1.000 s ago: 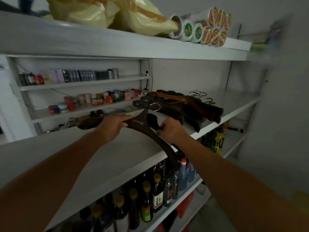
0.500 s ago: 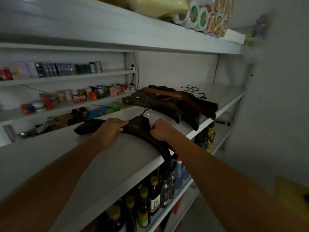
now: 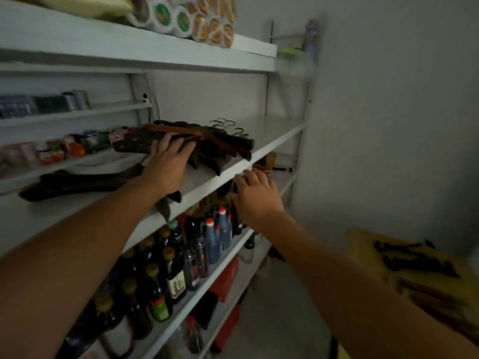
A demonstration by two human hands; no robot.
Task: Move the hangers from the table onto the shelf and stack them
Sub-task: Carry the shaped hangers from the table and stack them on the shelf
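The white shelf [image 3: 261, 149] carries a pile of dark and brown wooden hangers [image 3: 207, 141], their wire hooks pointing toward the back wall. The left hand [image 3: 168, 161] lies spread and flat, palm down, on the near end of that pile — fingers extended, pressing rather than gripping. To the left of the pile, on the same shelf, lies a separate dark hanger [image 3: 77, 183]; one of its arms passes under the left wrist and pokes over the shelf's front edge. The right hand [image 3: 256, 195] hangs in front of the shelf's edge, below and to the right of the pile, fingers loosely open and holding nothing. Under the shelf stand rows of sauce bottles [image 3: 181, 265]. Far right of the shelf, a yellow table [image 3: 368, 250] holds more dark hangers [image 3: 417, 260] — blurred.
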